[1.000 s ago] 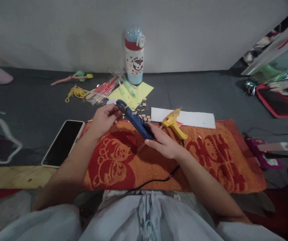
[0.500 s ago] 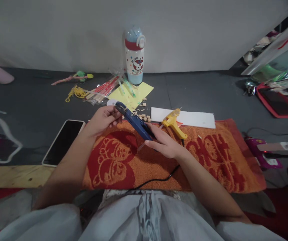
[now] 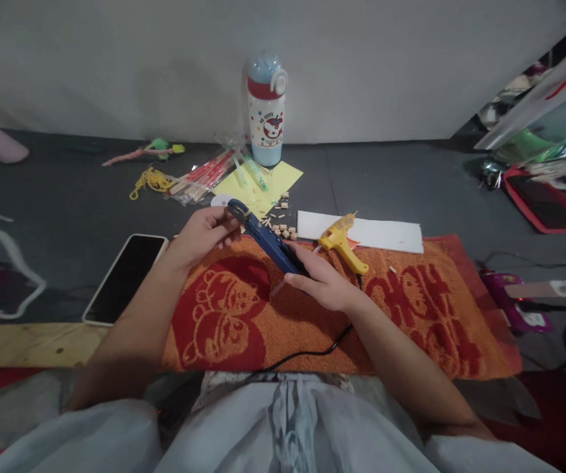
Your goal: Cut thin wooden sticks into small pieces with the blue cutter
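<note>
My right hand [image 3: 326, 281] is wrapped round the handles of a blue-handled cutter [image 3: 268, 242], which slants up and left above the towel. My left hand [image 3: 209, 233] is closed at the cutter's dark head, fingertips pinched together. What those fingertips hold, if anything, is hidden. A small pale bit shows on the cutter's head. Just beyond the tool lie several small cut wooden pieces [image 3: 283, 230]. A yellow glue gun [image 3: 341, 242] rests right of my right hand, partly on a white strip [image 3: 386, 231]. Beneath both hands spreads an orange and red towel [image 3: 312, 335].
At the back a bottle [image 3: 266, 118] stands by yellow paper [image 3: 283, 177]. Bagged sticks [image 3: 204, 176] and yellow string [image 3: 150, 180] lie left of it. A phone [image 3: 125, 279] is beside my left forearm. A black cord [image 3: 307, 353] crosses the towel. Purple device [image 3: 522, 305] at right.
Hands and cutter keep almost the same position. The whole view has shifted very slightly; nothing is visibly taken up or let go.
</note>
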The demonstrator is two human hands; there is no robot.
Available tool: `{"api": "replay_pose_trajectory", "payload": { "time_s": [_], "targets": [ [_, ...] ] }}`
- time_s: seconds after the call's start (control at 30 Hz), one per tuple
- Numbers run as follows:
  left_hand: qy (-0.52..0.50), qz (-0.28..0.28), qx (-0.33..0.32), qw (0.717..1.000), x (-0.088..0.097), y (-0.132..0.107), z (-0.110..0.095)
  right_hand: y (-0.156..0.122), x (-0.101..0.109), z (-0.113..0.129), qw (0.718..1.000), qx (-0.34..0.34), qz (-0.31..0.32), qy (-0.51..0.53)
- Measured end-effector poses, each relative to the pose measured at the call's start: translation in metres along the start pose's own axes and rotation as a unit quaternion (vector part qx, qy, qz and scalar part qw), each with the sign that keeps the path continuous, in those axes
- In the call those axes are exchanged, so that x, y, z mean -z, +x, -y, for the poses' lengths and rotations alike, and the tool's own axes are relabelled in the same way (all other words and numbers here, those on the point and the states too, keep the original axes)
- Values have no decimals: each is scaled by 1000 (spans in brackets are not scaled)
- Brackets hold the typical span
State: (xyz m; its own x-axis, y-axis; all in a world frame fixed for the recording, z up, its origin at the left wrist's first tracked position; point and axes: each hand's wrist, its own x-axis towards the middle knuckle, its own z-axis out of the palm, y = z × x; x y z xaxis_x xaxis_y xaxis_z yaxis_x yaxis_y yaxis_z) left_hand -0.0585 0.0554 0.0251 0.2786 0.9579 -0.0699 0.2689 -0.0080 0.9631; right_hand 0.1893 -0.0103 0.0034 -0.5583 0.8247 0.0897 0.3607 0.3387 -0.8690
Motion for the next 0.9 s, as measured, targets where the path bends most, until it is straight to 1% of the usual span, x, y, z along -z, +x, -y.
{"api": "replay_pose_trajectory", "payload": {
  "time_s": [0.13,0.23,0.37,0.53,0.73,0.9],
  "targets": [
    [36,-20,-3,999,-4,0,-3,1,-1,0,1000,-1,-9,2],
    [44,-21,-9,999,-4,-1,-6,1,-2,0,1000,0,-5,9],
    [17,4,-15,1000,1,-2,-5,0,0,2,1000,12,12,18],
    [-32,60,23,997,9,-2,0,-1,3,5,999,26,22,15],
    [-53,60,49,996,11,-1,-2,0,2,5,999,37,21,18],
    [-33,56,37,997,10,-3,-3,0,3,3,999,37,23,18]
  ]
}}
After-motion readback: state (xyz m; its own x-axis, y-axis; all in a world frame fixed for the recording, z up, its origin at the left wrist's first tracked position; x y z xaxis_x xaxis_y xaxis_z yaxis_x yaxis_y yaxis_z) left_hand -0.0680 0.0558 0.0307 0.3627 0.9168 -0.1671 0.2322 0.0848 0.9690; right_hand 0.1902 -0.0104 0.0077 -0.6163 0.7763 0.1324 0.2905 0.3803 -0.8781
